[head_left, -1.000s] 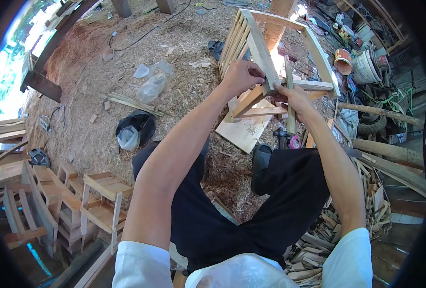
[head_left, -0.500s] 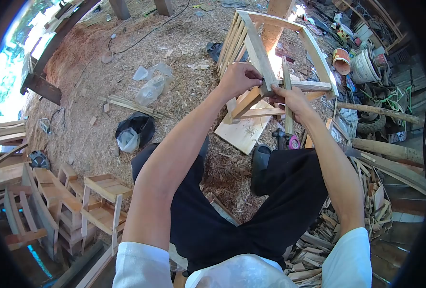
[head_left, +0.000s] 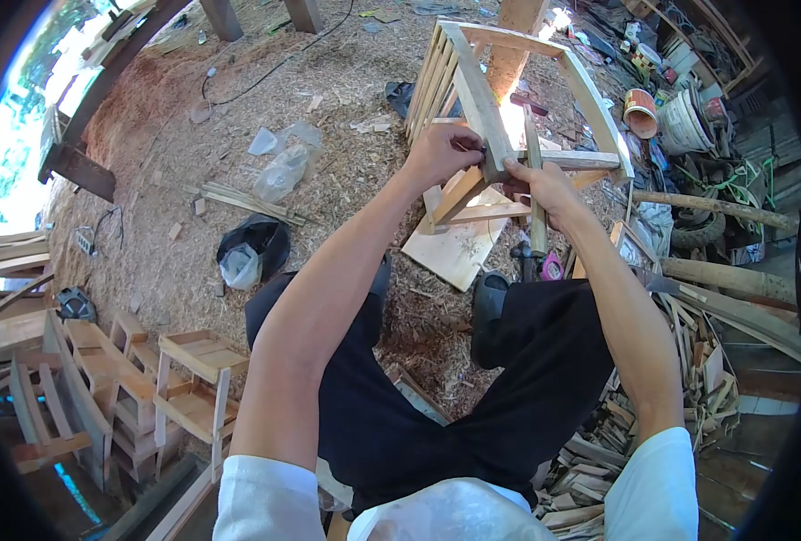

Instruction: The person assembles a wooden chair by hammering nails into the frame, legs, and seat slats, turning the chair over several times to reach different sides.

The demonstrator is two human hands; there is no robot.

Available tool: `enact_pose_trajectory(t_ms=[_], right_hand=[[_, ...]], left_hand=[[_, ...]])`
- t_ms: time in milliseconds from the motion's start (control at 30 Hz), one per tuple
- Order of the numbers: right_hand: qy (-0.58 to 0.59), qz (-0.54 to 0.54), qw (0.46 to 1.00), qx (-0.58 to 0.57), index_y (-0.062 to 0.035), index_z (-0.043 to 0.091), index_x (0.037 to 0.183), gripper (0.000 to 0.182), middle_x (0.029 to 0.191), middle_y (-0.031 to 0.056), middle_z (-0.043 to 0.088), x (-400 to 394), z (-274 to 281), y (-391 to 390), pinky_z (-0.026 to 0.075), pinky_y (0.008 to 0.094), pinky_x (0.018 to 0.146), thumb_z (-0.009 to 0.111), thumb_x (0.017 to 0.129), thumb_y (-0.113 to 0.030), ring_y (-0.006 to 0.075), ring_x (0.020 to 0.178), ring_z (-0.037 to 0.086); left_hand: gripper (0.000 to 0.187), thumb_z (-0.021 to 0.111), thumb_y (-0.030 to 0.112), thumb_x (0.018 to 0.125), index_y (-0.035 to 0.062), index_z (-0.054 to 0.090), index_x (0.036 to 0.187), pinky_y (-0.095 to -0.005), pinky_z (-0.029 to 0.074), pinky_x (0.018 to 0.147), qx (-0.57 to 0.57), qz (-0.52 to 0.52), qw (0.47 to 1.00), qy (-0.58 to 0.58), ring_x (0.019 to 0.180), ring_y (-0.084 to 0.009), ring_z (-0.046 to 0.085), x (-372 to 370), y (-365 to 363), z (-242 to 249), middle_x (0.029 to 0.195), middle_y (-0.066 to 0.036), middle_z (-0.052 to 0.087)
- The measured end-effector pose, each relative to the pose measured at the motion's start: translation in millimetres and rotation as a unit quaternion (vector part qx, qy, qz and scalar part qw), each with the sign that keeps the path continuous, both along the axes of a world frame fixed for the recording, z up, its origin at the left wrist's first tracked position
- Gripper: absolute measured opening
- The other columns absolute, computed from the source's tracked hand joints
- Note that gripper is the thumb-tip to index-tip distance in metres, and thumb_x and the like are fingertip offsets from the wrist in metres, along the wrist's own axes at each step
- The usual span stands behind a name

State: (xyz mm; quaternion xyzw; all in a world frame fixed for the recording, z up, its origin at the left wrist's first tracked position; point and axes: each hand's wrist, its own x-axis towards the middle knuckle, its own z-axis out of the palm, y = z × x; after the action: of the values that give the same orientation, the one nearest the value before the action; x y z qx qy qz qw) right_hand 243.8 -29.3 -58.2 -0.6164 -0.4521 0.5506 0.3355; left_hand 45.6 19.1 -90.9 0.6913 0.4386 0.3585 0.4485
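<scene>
A wooden chair frame (head_left: 590, 90) with a slatted back lies tilted on the sawdust floor in front of me. My left hand (head_left: 441, 151) pinches at the joint where a leg of the frame meets a cross rail, fingers closed on something too small to make out. My right hand (head_left: 544, 185) grips a wooden stick handle (head_left: 536, 225) that runs upright beside that joint. A flat wooden board (head_left: 459, 248) lies under the frame.
Black and clear plastic bags (head_left: 251, 248) lie on the sawdust to the left. Small wooden stools (head_left: 188, 379) are stacked at lower left. A pile of offcuts (head_left: 653, 424) sits at my right. Buckets (head_left: 684, 122) and clutter fill the far right. My legs stretch forward.
Both hands and the frame sit slightly higher in view; the grip looks the same.
</scene>
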Motion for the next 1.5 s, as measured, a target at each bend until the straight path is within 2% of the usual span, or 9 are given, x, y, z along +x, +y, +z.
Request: enact_pose_trajectory(t_ms=[467, 633, 767, 833, 1033, 1167, 1367, 1500], right_hand=[[-0.001, 0.017, 1.0, -0.008, 0.0064, 0.066, 0.101, 0.034, 0.09, 0.0106, 0.068, 5.2, -8.8, 5.3, 0.048, 0.0275, 0.074, 0.066, 0.088, -0.025, 0.0155, 0.08, 0.063], [0.004, 0.018, 1.0, -0.006, 0.0086, 0.066, 0.099, 0.036, 0.088, 0.0109, 0.068, 6.8, -11.0, 6.3, 0.049, 0.028, 0.072, 0.067, 0.087, -0.025, 0.0157, 0.077, 0.064], [-0.001, 0.011, 1.0, 0.002, 0.0102, 0.065, 0.096, 0.037, 0.086, 0.0109, 0.069, 4.5, -9.1, 5.8, 0.049, 0.0284, 0.069, 0.068, 0.087, -0.025, 0.0159, 0.075, 0.064], [-0.016, 0.004, 1.0, 0.002, 0.0088, 0.066, 0.095, 0.035, 0.085, 0.0108, 0.069, 1.8, -5.0, 4.1, 0.049, 0.0287, 0.068, 0.068, 0.087, -0.026, 0.0158, 0.076, 0.065], [-0.036, 0.022, 0.999, -0.017, 0.0048, 0.064, 0.096, 0.033, 0.084, 0.0087, 0.067, 1.0, -0.7, 5.1, 0.051, 0.0271, 0.063, 0.067, 0.088, -0.027, 0.0139, 0.073, 0.065], [-0.03, 0.017, 0.999, -0.037, 0.0054, 0.062, 0.098, 0.036, 0.083, 0.0081, 0.067, -2.3, 8.1, 2.0, 0.051, 0.027, 0.059, 0.067, 0.088, -0.029, 0.014, 0.071, 0.066], [-0.087, 0.023, 0.995, -0.033, 0.0021, 0.063, 0.104, 0.04, 0.084, 0.0069, 0.066, -2.0, 12.5, -0.5, 0.051, 0.0288, 0.056, 0.066, 0.088, -0.035, 0.0148, 0.067, 0.066], [-0.139, 0.014, 0.99, -0.014, 0.0008, 0.067, 0.095, 0.044, 0.076, 0.0061, 0.065, -1.1, 10.6, -1.0, 0.048, 0.0279, 0.053, 0.067, 0.086, -0.042, 0.0139, 0.061, 0.063]], left_hand=[[0.019, 0.073, 0.007, 0.075, -0.0019, 0.07, 0.092, -0.0252, 0.053, 0.072, 0.013, 0.0, 1.0, -0.018, 0.077, -0.0118, 0.065, 2.6, 0.5, -4.1, 0.082, -0.008, 0.069], [0.017, 0.072, 0.006, 0.075, -0.0033, 0.068, 0.089, -0.025, 0.054, 0.07, 0.016, 0.004, 1.0, -0.016, 0.076, -0.0115, 0.065, 3.7, 0.6, -2.2, 0.08, -0.007, 0.068], [0.016, 0.069, 0.004, 0.077, -0.0045, 0.062, 0.09, -0.0263, 0.056, 0.069, -0.027, 0.009, 0.998, -0.056, 0.075, -0.0144, 0.066, 5.1, 0.9, 0.8, 0.08, -0.009, 0.066], [0.017, 0.067, 0.003, 0.079, -0.0043, 0.059, 0.092, -0.0275, 0.057, 0.068, -0.08, -0.002, 0.992, -0.095, 0.075, -0.0165, 0.067, 2.4, 2.4, 2.2, 0.081, -0.01, 0.064], [0.019, 0.063, 0.001, 0.083, -0.0053, 0.057, 0.099, -0.0298, 0.06, 0.067, -0.116, -0.004, 0.978, -0.175, 0.075, -0.0197, 0.067, -2.1, 9.5, 2.5, 0.085, -0.012, 0.064], [0.02, 0.063, 0.003, 0.084, -0.006, 0.058, 0.101, -0.0282, 0.058, 0.064, -0.12, 0.005, 0.977, -0.174, 0.073, -0.0176, 0.067, -6.0, 8.8, 3.6, 0.085, -0.012, 0.065], [0.024, 0.064, 0.01, 0.087, -0.0057, 0.059, 0.104, -0.0244, 0.052, 0.062, -0.113, 0.006, 0.982, -0.153, 0.072, -0.0133, 0.065, -2.8, 7.5, 15.7, 0.085, -0.01, 0.066], [0.025, 0.065, 0.012, 0.087, -0.005, 0.059, 0.104, -0.0233, 0.051, 0.062, -0.094, 0.002, 0.983, -0.161, 0.072, -0.012, 0.064, 0.2, 6.0, 20.7, 0.085, -0.008, 0.067]])
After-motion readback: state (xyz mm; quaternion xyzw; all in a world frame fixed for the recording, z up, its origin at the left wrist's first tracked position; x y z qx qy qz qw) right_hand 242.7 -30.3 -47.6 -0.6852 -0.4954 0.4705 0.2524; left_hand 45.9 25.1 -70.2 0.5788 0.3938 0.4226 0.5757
